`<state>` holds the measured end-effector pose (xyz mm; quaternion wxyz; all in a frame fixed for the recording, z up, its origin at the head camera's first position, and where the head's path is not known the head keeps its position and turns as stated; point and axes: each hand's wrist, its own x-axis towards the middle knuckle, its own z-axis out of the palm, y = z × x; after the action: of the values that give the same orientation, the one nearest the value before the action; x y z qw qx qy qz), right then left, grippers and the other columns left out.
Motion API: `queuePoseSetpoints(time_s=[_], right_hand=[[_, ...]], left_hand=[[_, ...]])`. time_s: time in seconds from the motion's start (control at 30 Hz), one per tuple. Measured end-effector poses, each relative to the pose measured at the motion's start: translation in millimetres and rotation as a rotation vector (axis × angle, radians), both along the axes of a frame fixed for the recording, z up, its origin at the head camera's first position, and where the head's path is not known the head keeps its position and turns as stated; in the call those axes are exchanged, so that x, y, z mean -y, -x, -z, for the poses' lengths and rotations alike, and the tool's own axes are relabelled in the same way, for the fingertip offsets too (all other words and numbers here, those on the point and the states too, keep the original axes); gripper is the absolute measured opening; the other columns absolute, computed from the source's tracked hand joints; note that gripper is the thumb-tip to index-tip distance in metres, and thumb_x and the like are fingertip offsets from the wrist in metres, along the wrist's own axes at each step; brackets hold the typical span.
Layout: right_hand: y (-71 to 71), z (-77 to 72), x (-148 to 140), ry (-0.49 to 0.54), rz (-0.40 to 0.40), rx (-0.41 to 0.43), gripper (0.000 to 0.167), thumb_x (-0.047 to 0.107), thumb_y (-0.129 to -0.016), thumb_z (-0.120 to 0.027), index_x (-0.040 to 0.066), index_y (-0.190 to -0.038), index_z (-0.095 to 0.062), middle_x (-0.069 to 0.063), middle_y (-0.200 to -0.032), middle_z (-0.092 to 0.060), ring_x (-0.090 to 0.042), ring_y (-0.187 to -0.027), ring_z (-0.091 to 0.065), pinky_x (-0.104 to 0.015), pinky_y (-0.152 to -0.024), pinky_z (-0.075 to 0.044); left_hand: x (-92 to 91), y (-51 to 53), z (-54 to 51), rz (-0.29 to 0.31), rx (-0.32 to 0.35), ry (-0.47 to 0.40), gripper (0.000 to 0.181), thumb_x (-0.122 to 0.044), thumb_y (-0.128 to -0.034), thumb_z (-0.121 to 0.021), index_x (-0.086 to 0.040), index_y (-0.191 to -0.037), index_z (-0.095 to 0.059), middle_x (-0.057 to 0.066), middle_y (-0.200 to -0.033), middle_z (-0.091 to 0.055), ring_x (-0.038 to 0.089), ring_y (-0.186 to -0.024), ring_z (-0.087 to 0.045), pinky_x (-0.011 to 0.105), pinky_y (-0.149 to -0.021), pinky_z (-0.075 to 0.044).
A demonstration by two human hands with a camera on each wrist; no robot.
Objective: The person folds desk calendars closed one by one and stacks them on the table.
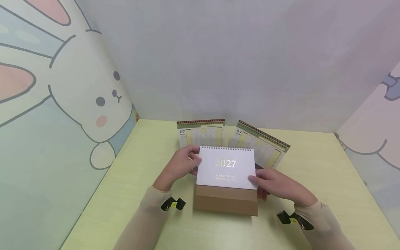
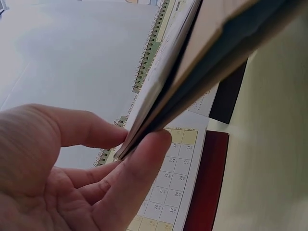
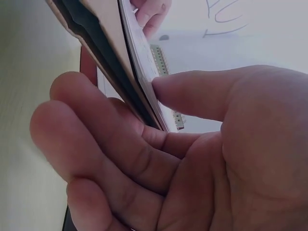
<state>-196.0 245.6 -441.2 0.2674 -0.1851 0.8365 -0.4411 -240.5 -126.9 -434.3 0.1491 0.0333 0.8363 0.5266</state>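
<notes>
Between both hands is a desk calendar (image 1: 226, 170) with a white "2027" cover, a spiral binding along its top and a brown cardboard base folded below. My left hand (image 1: 180, 164) pinches its left edge near the top, thumb in front and fingers behind. On the opposite side my right hand (image 1: 278, 184) grips the lower right edge of the white pages, thumb on the cover. In the left wrist view the thumb and fingers (image 2: 149, 154) close on the calendar's edge. The right wrist view shows the thumb pressing the pages (image 3: 144, 62), other fingers curled behind.
Two more desk calendars stand behind, showing month 07: one at left (image 1: 203, 133) and one angled at right (image 1: 260, 142). All are on a pale yellow table (image 1: 143, 146). A grey wall (image 1: 218, 62) rises at the back, and a rabbit-printed panel (image 1: 84, 80) stands at left.
</notes>
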Motion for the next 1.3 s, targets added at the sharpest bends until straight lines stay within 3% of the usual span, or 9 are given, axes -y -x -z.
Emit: queuePoseSetpoints(time_s=[0.23, 0.5, 0.77, 1.3], right_hand=[[1.2, 4.1, 0.0, -0.009, -0.005, 0.018, 0.036, 0.027, -0.124, -0.06, 0.003, -0.101, -0.073, -0.008, -0.081, -0.08, -0.022, -0.074, -0.074, -0.036, -0.068, -0.064], [2.0, 7.2, 1.8, -0.014, -0.013, 0.038, 0.036, 0.027, -0.124, -0.061, 0.003, -0.1, -0.073, -0.011, -0.082, -0.082, -0.023, -0.074, -0.073, -0.036, -0.067, -0.064], [0.2, 5.5, 4.9, -0.031, -0.02, 0.05, 0.037, 0.028, -0.124, -0.06, 0.004, -0.098, -0.072, -0.011, -0.081, -0.081, -0.023, -0.074, -0.073, -0.036, -0.067, -0.062], [0.2, 5.3, 6.6, -0.05, -0.021, 0.068, 0.036, 0.029, -0.124, -0.06, 0.003, -0.103, -0.073, -0.01, -0.081, -0.08, -0.024, -0.076, -0.072, -0.032, -0.067, -0.058]], left_hand=[[-0.4, 2.1, 2.4, 0.004, 0.023, 0.042, 0.056, -0.013, -0.1131, -0.076, -0.002, -0.166, -0.062, 0.016, -0.115, -0.079, 0.021, -0.076, -0.082, 0.042, -0.079, -0.076], [0.3, 2.4, 2.7, 0.025, 0.035, 0.056, 0.056, -0.011, -0.1123, -0.075, -0.001, -0.165, -0.062, 0.017, -0.115, -0.079, 0.022, -0.077, -0.082, 0.037, -0.075, -0.075], [0.5, 4.3, 5.0, 0.032, 0.067, 0.075, 0.054, -0.011, -0.1121, -0.074, 0.0, -0.164, -0.062, 0.017, -0.113, -0.081, 0.021, -0.075, -0.084, 0.046, -0.081, -0.077], [0.1, 1.8, 6.5, 0.054, 0.071, 0.103, 0.053, -0.01, -0.1123, -0.074, 0.002, -0.163, -0.062, 0.016, -0.112, -0.083, 0.02, -0.076, -0.083, 0.039, -0.075, -0.075]])
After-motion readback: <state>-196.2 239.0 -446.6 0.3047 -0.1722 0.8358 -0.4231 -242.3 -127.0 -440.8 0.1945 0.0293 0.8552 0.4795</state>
